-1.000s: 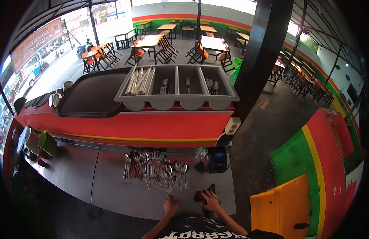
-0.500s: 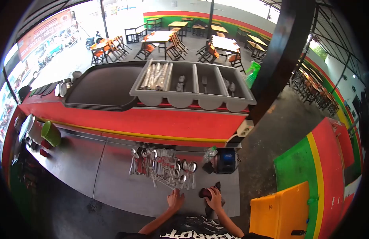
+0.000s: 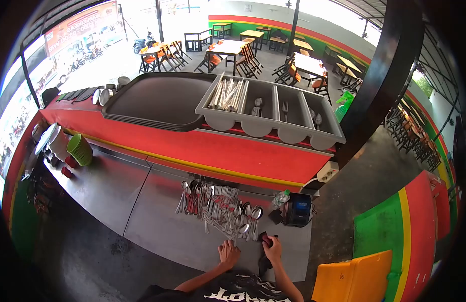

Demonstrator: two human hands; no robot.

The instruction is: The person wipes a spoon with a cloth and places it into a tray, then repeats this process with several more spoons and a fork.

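A heap of spoons and forks [image 3: 218, 209] lies on the steel counter [image 3: 157, 206] in front of me. My left hand [image 3: 229, 254] rests at the near edge of the heap, fingers apart and close to the handle ends. I cannot make out anything held in it. To its right, my right hand [image 3: 274, 250] is closed on a dark cloth [image 3: 264, 264] with a reddish part, just below the rightmost spoons.
A grey cutlery tray [image 3: 233, 123] and a stack of dark serving trays [image 3: 162, 98] sit on the red ledge. Beside the cutlery are a clear bottle [image 3: 280, 199] and a black device [image 3: 297, 210]. Green cups [image 3: 80, 150] stand far left; a yellow bin [image 3: 351, 277] is at right.
The whole view has shifted, so the counter and trays appear further right. My right hand and the cloth have moved nearer the spoons. The left hand's fingers look more spread.
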